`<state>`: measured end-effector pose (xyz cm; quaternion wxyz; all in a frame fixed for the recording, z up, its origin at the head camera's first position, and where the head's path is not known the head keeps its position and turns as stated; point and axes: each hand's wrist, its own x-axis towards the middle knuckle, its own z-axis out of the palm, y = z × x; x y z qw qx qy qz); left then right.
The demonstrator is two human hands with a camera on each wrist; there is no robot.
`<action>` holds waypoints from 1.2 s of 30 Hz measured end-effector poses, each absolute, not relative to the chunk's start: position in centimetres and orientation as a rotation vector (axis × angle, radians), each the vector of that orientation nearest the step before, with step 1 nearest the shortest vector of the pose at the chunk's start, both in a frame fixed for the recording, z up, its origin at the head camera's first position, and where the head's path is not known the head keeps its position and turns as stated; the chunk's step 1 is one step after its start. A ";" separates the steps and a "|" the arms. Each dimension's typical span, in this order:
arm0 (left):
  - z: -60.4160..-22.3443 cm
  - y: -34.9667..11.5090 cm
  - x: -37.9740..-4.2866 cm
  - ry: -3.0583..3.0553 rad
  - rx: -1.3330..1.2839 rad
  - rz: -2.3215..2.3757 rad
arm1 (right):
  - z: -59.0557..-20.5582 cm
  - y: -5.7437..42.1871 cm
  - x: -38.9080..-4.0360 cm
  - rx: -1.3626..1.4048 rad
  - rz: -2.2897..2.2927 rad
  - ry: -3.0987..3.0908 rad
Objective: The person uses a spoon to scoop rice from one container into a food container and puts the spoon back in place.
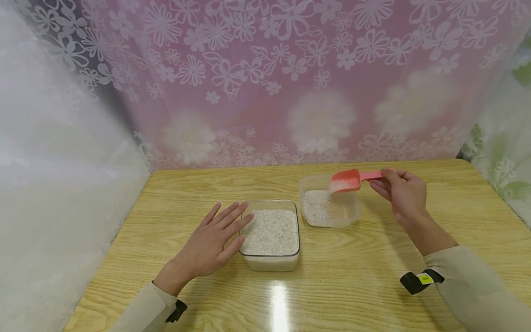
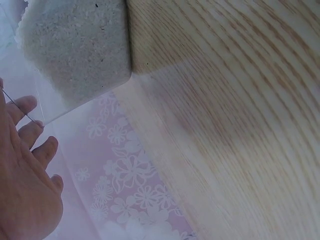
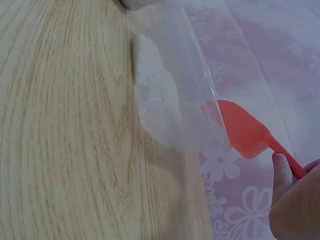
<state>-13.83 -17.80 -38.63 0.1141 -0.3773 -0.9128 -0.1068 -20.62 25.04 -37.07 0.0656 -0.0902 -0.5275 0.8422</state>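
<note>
My right hand [image 1: 408, 193] grips the handle of a red scoop [image 1: 346, 180], its bowl tipped over a clear plastic container [image 1: 350, 210]. Some rice lies in the scoop, and a small heap of rice [image 1: 317, 204] covers the left part of the container. In the right wrist view the scoop [image 3: 244, 129] overlaps the container's rim. My left hand [image 1: 213, 242] has its fingers spread, fingertips at the left rim of a glass box [image 1: 271, 263] filled with rice [image 1: 269, 232]. From the left wrist, the fingers [image 2: 44, 152] show beside that box's wall.
Both containers stand on a wood-grain table [image 1: 199, 304], the plastic one farther back and to the right. A pink flowered curtain [image 1: 257, 106] hangs along the table's far edge. White sheeting [image 1: 66, 184] hangs at the left side.
</note>
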 end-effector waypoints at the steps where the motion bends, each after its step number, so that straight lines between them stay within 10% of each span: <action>1: -38.6 -17.8 -13.8 -2.678 -1.105 -0.313 | -37.0 25.1 -20.6 -0.269 2.536 -1.596; 36: -38.6 -17.7 -13.8 -2.674 -1.100 -0.302 | -35.9 25.2 -20.6 -0.028 2.158 -1.963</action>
